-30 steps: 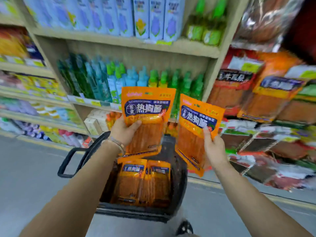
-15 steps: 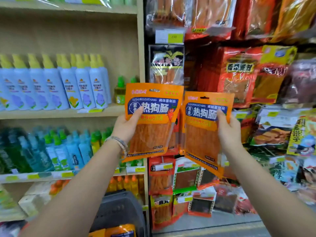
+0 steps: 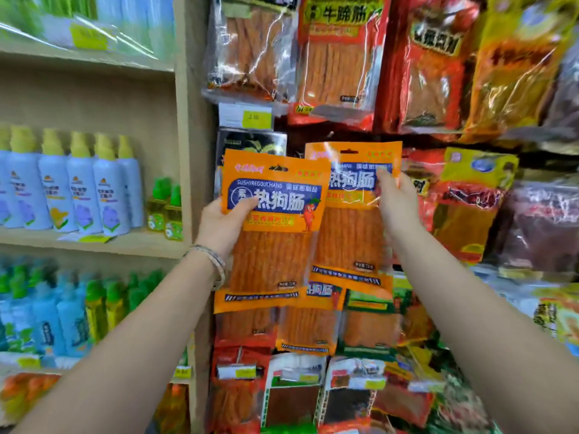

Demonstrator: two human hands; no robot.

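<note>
I hold two flat orange snack packets up in front of a hanging display. My left hand [image 3: 224, 225] grips the left orange packet [image 3: 272, 252] by its left edge, thumb across the blue label. The right orange packet [image 3: 351, 214] is gripped at its upper right by my right hand [image 3: 396, 203], fingers over the label. It sits slightly higher and is partly overlapped by the left one. Both packets are upright, close against the rack of hanging snack packs [image 3: 338, 67].
A wooden shelf post [image 3: 188, 120] divides the snack rack from shelves on the left with white spray bottles [image 3: 84, 189], small green-capped bottles [image 3: 164, 208] and blue and green bottles [image 3: 62, 311] below. More orange packets [image 3: 308, 324] hang under my hands.
Both hands have lifted the two packets from above the basket up to the hanging rack. The view has tilted upward, and the basket with its packets has dropped out of sight.
</note>
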